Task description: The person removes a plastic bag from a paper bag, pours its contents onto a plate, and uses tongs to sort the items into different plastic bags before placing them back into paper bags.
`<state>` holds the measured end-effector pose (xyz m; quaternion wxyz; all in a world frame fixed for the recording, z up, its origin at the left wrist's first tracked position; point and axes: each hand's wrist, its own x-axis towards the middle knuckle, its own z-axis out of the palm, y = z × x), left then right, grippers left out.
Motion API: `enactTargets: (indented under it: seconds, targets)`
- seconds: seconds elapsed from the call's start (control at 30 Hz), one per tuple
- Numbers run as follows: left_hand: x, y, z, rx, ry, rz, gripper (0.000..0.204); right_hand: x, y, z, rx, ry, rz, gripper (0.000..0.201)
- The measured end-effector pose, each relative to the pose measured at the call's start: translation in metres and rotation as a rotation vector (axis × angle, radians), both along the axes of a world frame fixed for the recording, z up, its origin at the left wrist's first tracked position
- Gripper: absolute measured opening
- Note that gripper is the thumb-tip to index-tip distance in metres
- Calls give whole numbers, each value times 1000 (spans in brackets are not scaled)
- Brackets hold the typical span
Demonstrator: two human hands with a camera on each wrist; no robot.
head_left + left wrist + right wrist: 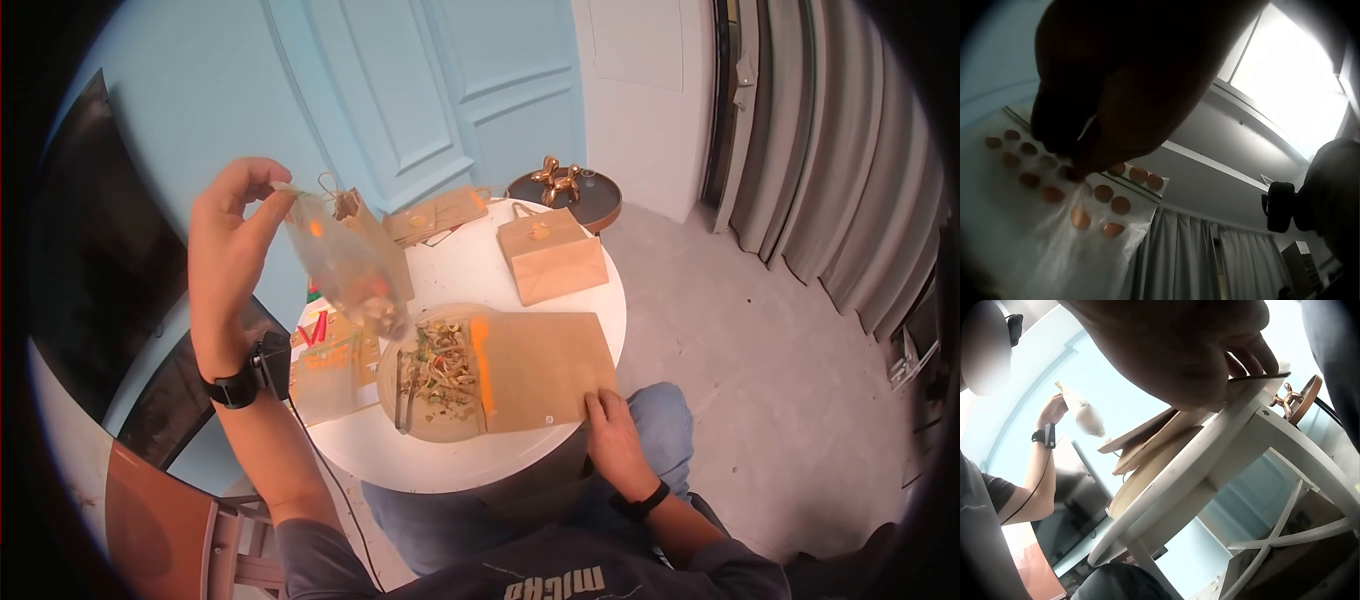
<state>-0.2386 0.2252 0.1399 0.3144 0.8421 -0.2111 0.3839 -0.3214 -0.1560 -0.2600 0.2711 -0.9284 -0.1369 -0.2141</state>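
Pouch (338, 258) hangs from a person's left hand (232, 228), fingers and thumb pinching its top edge, raised above the left side of a white table (465, 280). A clump of mixed pieces sits in its bottom, below the hand. The right hand (615, 445), well apart from the left and from the pouch, grips the near right corner of a flat paper bag (545, 370) at the table's edge. Between the hands, a round tray (455, 433) holds loose pieces (437, 370) and tongs (404, 392), the paper bag overlapping its right side.
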Motion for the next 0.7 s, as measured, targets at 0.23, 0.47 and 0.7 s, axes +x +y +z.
enactTargets:
  seconds: [0.23,0.47,0.7]
  targets:
    - [-4,8,-9,-37,-9,34,15,25,-22,13,296,-208,-228,33]
    - [-6,16,-21,40,-2,12,18,128,-85,52,538,-125,-158,19]
    - [-4,9,-39,19,-14,8,16,303,-82,105,924,97,6,27]
